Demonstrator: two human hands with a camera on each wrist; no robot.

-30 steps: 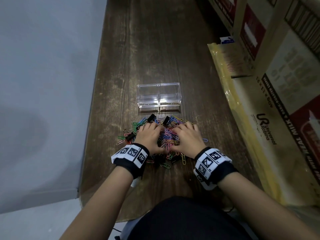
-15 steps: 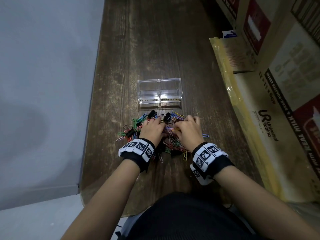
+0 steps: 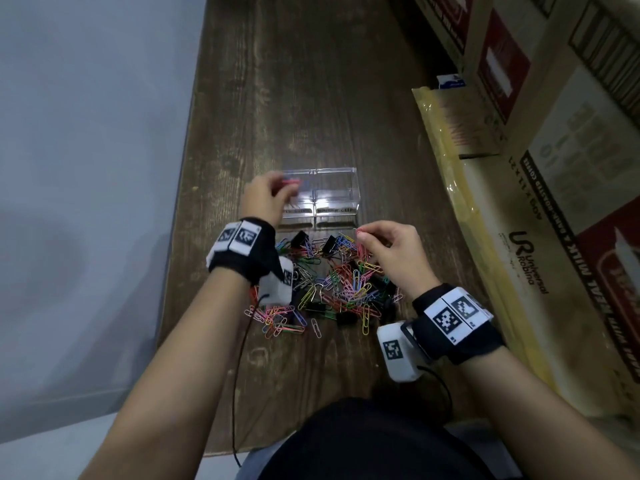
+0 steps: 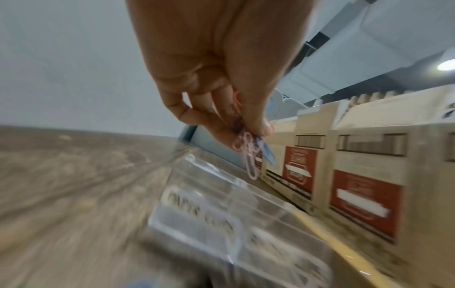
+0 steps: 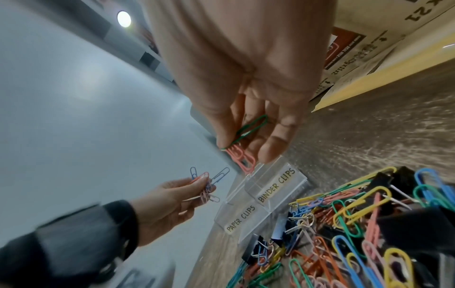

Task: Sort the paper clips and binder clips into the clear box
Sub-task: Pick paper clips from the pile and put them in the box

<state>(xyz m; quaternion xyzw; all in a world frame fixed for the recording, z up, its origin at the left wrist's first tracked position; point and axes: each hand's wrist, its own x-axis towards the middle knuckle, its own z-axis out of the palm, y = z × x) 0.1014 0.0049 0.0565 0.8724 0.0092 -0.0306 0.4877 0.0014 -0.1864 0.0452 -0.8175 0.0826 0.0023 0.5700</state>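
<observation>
A clear two-compartment box (image 3: 337, 195) stands on the wooden table, labelled "PAPER CLIPS" (image 5: 240, 218) on its left half and "BINDER CLIPS" (image 5: 276, 185) on its right. My left hand (image 3: 266, 197) hovers over the left compartment, pinching a bunch of pink and blue paper clips (image 4: 248, 154) (image 5: 205, 185). My right hand (image 3: 388, 249) is raised over the pile's far edge, pinching green and salmon paper clips (image 5: 242, 150). The pile of coloured paper clips and black binder clips (image 3: 332, 282) lies between box and body.
Cardboard cartons (image 3: 571, 168) with a yellow plastic-wrapped edge line the table's right side. A grey wall (image 3: 86, 168) runs along the table's left edge. Bare wood (image 3: 311, 81) stretches beyond the box.
Both hands have lifted off the pile with paper clips. The left hand moved forward to above the box's left compartment; the right rose slightly at the pile's far edge.
</observation>
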